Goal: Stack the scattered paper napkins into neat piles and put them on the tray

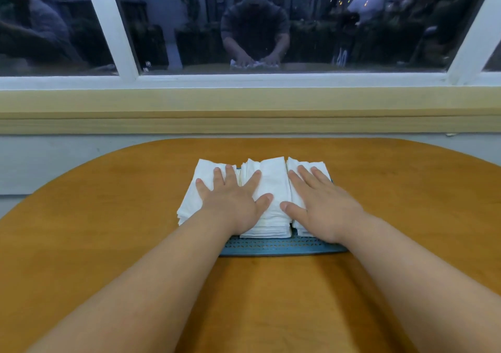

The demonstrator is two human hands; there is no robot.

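Three piles of white paper napkins stand side by side on a blue perforated tray (271, 247). The left pile (195, 190) overhangs the tray's left side. The middle pile (272, 190) is the tallest, and the right pile (295, 168) is mostly covered. My left hand (233, 198) lies flat with spread fingers across the left and middle piles. My right hand (320, 203) presses flat on the right pile, its thumb touching the middle pile.
The tray sits on an orange-brown wooden table (108, 230) with a rounded far edge. Beyond it run a pale wooden sill (244, 114) and a white-framed window (122, 41) with dark reflections.
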